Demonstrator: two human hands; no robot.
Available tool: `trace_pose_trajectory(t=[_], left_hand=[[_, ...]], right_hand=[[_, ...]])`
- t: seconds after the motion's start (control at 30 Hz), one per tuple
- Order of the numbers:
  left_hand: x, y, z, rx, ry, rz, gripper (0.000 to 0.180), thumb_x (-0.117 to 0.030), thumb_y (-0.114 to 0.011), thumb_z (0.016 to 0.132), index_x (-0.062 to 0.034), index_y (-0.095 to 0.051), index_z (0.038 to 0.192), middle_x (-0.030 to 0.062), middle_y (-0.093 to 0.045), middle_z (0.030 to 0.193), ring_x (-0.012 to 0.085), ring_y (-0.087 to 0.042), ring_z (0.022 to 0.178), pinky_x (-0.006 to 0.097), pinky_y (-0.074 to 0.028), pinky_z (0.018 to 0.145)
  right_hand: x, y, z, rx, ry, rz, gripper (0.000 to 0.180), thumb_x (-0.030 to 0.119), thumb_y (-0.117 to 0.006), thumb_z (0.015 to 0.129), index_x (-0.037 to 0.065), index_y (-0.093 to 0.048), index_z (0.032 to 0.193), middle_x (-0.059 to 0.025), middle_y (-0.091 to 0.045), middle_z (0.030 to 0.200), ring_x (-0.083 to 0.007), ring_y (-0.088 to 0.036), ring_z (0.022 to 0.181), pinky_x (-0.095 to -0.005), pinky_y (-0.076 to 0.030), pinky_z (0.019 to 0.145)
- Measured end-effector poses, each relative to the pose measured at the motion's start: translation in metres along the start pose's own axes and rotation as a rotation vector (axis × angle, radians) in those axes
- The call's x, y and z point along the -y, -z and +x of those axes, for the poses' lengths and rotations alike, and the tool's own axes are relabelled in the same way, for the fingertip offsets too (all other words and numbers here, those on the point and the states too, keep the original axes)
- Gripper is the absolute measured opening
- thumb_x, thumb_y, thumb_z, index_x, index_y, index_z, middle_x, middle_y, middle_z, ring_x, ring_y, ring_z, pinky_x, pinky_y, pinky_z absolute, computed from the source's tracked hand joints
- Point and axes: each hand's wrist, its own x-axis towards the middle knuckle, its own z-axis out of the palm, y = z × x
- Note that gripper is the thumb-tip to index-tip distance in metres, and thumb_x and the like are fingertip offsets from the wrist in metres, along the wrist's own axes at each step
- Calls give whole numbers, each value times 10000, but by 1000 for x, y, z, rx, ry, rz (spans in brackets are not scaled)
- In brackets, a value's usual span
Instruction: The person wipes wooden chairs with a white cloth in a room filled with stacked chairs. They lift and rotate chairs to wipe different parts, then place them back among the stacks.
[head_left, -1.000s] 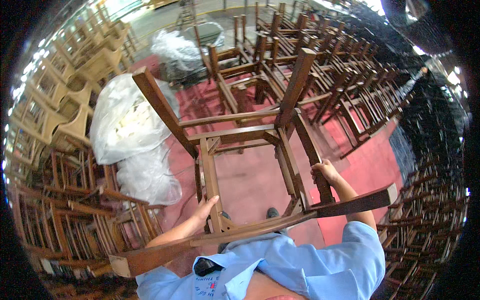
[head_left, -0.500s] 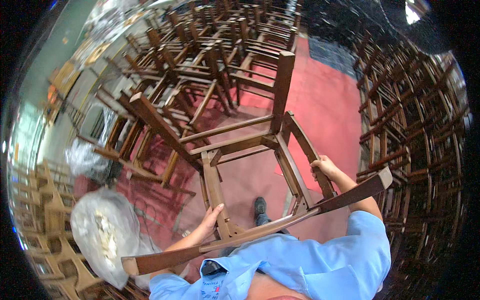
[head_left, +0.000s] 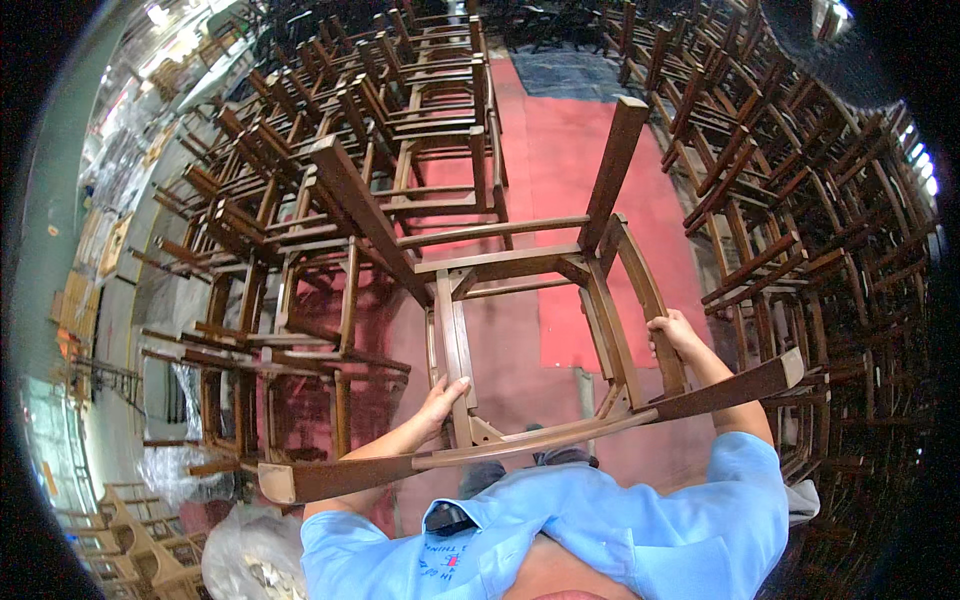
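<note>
A dark brown wooden chair frame (head_left: 500,264) without a seat panel is held in front of my body, its legs pointing away and outward. My left hand (head_left: 443,401) is closed around the left side rail, thumb on top. On the other side, my right hand (head_left: 679,337) wraps its fingers round a curved wooden piece of the frame. A long curved crosspiece (head_left: 540,438) runs close to my chest, with a broad post end at either side. The undersides of both hands are hidden.
Rows of stacked wooden chair frames (head_left: 435,150) stand ahead and to the left. More stacks (head_left: 770,240) line the right side. Red matting (head_left: 570,150) covers the floor between them. A clear plastic bag (head_left: 252,555) with pale contents sits at lower left.
My view has turned and moved forward along the aisle. The chair frame stays in both hands, now farther right in view. The plastic bag has slid down toward the lower edge.
</note>
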Motion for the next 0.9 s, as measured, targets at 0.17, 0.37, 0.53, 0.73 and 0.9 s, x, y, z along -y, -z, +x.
trace_pose_trajectory(t=[0.17, 0.37, 0.53, 0.73, 0.9], left_hand=[[-36, 73, 71, 39, -16, 87, 713, -462, -682, 905, -63, -390, 1419, 95, -591, 1195, 207, -616, 1027, 359, -546, 842], [-107, 135, 130, -104, 124, 169, 968, -400, -741, 861, -59, -163, 1559, 164, -534, 1377, 267, -536, 1241, 481, -501, 932], [-112, 212, 217, -70, 73, 121, 980, -330, -774, 851, -9, -168, 1551, 154, -502, 1428, 252, -493, 1297, 389, -401, 1075], [-105, 268, 291, -26, 90, 38, 1013, -296, -789, 843, -60, -131, 1577, 164, -504, 1420, 249, -510, 1273, 385, -400, 1068], [-102, 291, 340, 51, 43, 49, 1019, -272, -803, 818, -146, -151, 1590, 154, -476, 1444, 266, -481, 1283, 394, -377, 1072]], right_hand=[[-23, -43, 67, -45, 18, 9, 155, 111, -573, 884, 3, -536, 988, -123, -580, 693, -233, -610, 542, -410, -544, 482], [-15, -123, 171, -109, -60, 113, 127, 91, -608, 852, -4, -571, 927, -118, -597, 729, -223, -612, 554, -403, -550, 481], [-35, -170, 271, -94, -47, 62, 117, 127, -594, 845, 11, -577, 856, -102, -602, 670, -210, -614, 550, -401, -538, 480], [-33, -207, 332, -118, -12, 183, 104, 107, -590, 827, 21, -546, 865, -89, -587, 670, -197, -600, 542, -367, -539, 500], [-64, -211, 357, -166, 5, 213, 139, 93, -589, 836, 45, -529, 952, -80, -589, 719, -183, -600, 576, -349, -542, 527]])
